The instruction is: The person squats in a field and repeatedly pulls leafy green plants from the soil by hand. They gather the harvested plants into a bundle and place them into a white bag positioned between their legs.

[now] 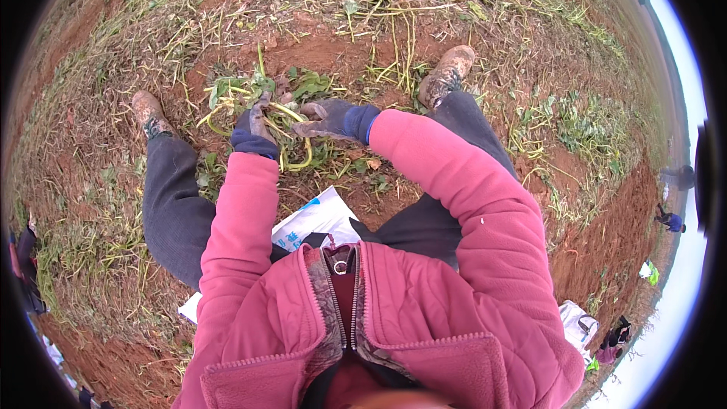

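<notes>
A dark, soil-stained glove covers my left hand (257, 124), which grips a clump of green vine stems (227, 101) with some limp leaves. To its right, my gloved right hand (332, 118) is at a thick pale-green stem (289, 112) that bends down in a loop. Whether its fingers close on that stem is hard to tell. Just beyond the fingers, a brownish, soil-covered lump (283, 90) rests among the leaves; its exact kind is unclear. Dark green leaves (311, 84) lie beside it on red soil.
My legs are spread, with muddy boots (149, 111) either side. Between my thighs lies a white printed sack (315, 218). Cut vines (397, 8) litter the ground ahead. A white bag (578, 326) is at the right, and a person in blue (671, 220) is far off.
</notes>
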Available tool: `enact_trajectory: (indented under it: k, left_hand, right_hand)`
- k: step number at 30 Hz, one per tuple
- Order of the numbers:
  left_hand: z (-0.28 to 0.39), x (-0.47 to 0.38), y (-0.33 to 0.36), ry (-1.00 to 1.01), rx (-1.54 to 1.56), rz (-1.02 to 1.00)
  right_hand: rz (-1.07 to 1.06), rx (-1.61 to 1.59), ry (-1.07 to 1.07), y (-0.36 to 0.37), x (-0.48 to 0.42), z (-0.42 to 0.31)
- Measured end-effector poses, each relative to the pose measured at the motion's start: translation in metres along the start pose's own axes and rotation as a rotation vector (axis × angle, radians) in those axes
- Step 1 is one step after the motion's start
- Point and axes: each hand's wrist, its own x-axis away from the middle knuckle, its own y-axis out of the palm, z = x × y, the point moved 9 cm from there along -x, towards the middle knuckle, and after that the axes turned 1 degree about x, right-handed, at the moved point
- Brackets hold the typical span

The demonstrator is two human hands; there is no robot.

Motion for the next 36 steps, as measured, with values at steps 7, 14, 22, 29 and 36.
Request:
enact_trajectory:
  k: [7, 14, 22, 29, 36]
  left_hand:
    - [-0.001, -0.010, -0.022, -0.010, 0.014, 0.030]
    - [-0.006, -0.018, -0.041, -0.013, -0.033, -0.019]
    - [-0.039, -0.028, -0.026, -0.097, 0.060, -0.127]
    - [-0.050, -0.028, -0.022, -0.146, 0.067, -0.194]
    - [-0.041, -0.023, -0.008, -0.085, 0.012, -0.165]
  right_hand:
    - [0.173, -0.250, 0.413, -0.010, 0.010, 0.123]
    - [0.439, 0.275, 0.844, -0.080, 0.040, 0.232]
    - [0.362, 0.325, 0.829, -0.065, -0.015, 0.236]
    - [0.214, 0.252, 0.994, -0.047, -0.008, 0.277]
    - [-0.047, 0.488, 0.627, 0.008, -0.015, 0.238]
